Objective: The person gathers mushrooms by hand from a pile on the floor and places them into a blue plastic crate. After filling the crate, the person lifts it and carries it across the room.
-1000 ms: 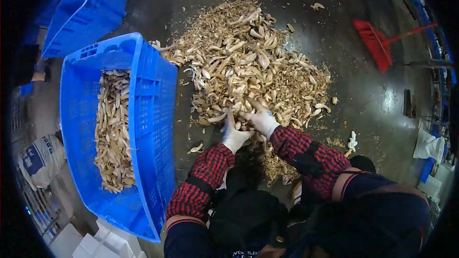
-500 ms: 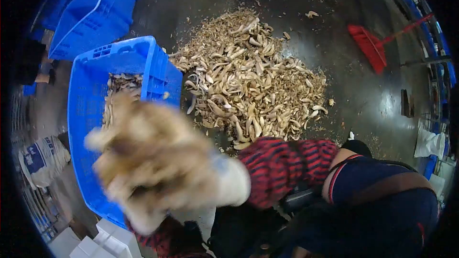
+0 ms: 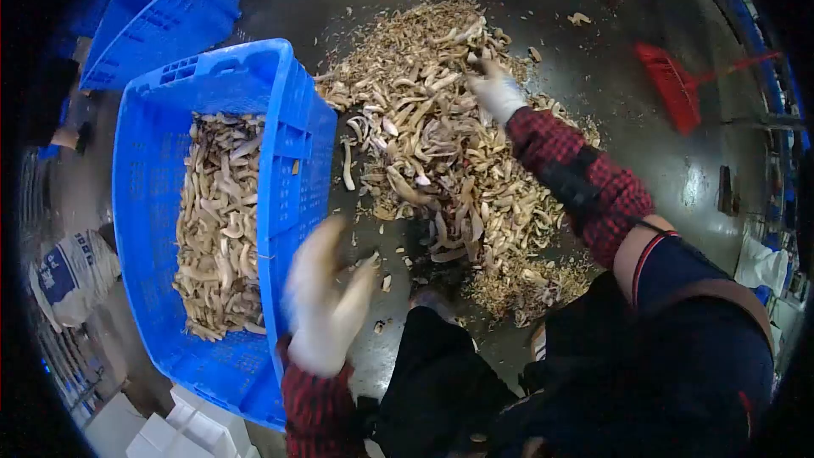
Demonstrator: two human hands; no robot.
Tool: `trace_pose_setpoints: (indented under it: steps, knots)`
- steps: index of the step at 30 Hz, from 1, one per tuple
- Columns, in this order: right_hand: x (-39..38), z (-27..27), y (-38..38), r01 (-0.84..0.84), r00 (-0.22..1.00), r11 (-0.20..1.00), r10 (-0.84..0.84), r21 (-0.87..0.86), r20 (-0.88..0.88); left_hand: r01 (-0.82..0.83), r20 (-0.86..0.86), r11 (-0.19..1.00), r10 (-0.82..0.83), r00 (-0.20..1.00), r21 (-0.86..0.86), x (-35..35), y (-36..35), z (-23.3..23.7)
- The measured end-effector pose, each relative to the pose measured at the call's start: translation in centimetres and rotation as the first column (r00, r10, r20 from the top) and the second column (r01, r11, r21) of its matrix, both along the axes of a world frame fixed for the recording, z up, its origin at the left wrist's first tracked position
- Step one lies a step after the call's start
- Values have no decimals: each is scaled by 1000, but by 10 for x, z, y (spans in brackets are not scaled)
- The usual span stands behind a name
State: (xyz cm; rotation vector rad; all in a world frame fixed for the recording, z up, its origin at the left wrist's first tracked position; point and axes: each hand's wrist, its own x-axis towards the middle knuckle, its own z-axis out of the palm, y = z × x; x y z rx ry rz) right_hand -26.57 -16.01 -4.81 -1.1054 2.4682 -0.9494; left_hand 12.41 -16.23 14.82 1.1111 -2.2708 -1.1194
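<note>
Beside the near right wall of the blue crate (image 3: 292,170), my left hand (image 3: 326,301) is in a white glove, blurred, with fingers spread and nothing in them. My right hand (image 3: 498,92), gloved too, reaches onto the upper right part of the heap of brownish, curved mushroom-like pieces (image 3: 441,131) on the dark floor. Its fingers are apart at the heap's surface, and no piece shows in its grasp. Inside the crate lies a layer of similar pieces (image 3: 222,229).
Another blue crate (image 3: 174,21) stands tilted at the upper left. A red broom (image 3: 670,89) lies at the right. At the left are a white and blue sack (image 3: 75,276) and part of a person (image 3: 64,131). White boxes (image 3: 199,428) sit at the lower left.
The large clump my hands held over the crate is gone from them. My right hand has moved up and right to the heap; my left hand is now apart from it, beside the crate.
</note>
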Motion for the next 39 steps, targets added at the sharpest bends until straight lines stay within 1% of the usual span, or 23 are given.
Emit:
trace_pose_setpoints:
  steps: [1, 2, 5, 6, 7, 8, 11, 12, 13, 15, 16, 17, 19, 23, 25, 27, 28, 29, 31, 33, 35, 37, 39]
  knots:
    - [-17, 2, 10, 53, 995, 956, -74, 287, 65, 63, 140, 984, -87, 986, 167, -22, -11, -33]
    - [-42, -47, 15, 167, 962, 924, -229, 345, 148, 12, 218, 984, -51, 975, 175, -31, -20, -83]
    - [-30, -66, 4, 47, 929, 973, -126, 226, 349, -315, 384, 938, 240, 891, 146, -52, -45, -197]
    - [-23, -64, -6, -301, 857, 917, 140, 261, 496, -373, 193, 894, 332, 923, 249, -48, -55, -268]
    - [-5, -77, -16, -218, 969, 925, 168, 312, 181, -403, 6, 840, 430, 903, 362, -48, -63, -320]
    - [26, -38, -25, -177, 926, 936, 53, 305, 374, -497, 219, 829, 451, 865, 255, -79, -60, -263]
    - [52, -39, -41, -439, 895, 836, 378, 329, 235, -257, -41, 910, 285, 958, 326, -120, -64, -274]
    - [61, -61, -36, -490, 869, 853, 465, 178, 167, -142, -136, 940, 191, 972, 310, -132, -65, -262]
    - [69, -53, -33, -592, 806, 755, 548, 283, 224, -90, -184, 946, 154, 971, 313, -140, -70, -264]
    - [79, -43, -18, -651, 750, 737, 590, 182, 299, 43, -294, 844, 138, 946, 534, -141, -57, -237]
    - [81, -21, -4, -653, 739, 732, 560, 195, 374, 76, -163, 962, -34, 986, 261, -130, -54, -246]
    - [82, -1, 18, -658, 721, 724, 528, 206, 448, 80, -293, 850, 90, 952, 520, -123, -36, -244]
    - [95, -11, 72, -697, 701, 715, 661, 59, 267, 131, -289, 851, 26, 957, 509, -101, 1, -231]
    - [109, -6, 174, -780, 626, 625, 777, 42, 69, 412, 57, 895, -427, 903, 172, -54, 57, -211]
    - [104, 4, 198, -771, 634, 635, 754, 59, 172, 480, 166, 873, -487, 858, 83, -32, 79, -217]
    - [88, 5, 204, -600, 800, 785, 582, 156, 150, 352, 141, 936, -349, 927, -1, -21, 79, -218]
    - [75, 17, 202, -450, 893, 874, 435, 185, 117, 155, 339, 984, -176, 924, 90, -30, 75, -196]
    - [62, 26, 199, -285, 958, 935, 274, 209, 81, 95, 405, 993, -117, 907, 72, -29, 68, -194]
    - [45, 15, 206, -32, 963, 924, -73, 381, 258, -91, 436, 939, -67, 897, 331, -33, 64, -194]
    - [65, 5, 205, 12, 913, 845, -227, 535, 339, 54, 452, 873, -302, 839, 484, -44, 77, -188]
    - [98, 10, 204, -268, 867, 852, 10, 450, 498, 174, 396, 896, -346, 850, 409, -52, 109, -210]
    - [145, 8, 202, -308, 865, 856, 69, 415, 498, 175, 231, 874, -305, 924, 454, -61, 121, -217]
    - [165, 4, 203, -240, 731, 951, 45, 195, 681, 111, 223, 920, -206, 953, 375, -79, 115, -216]
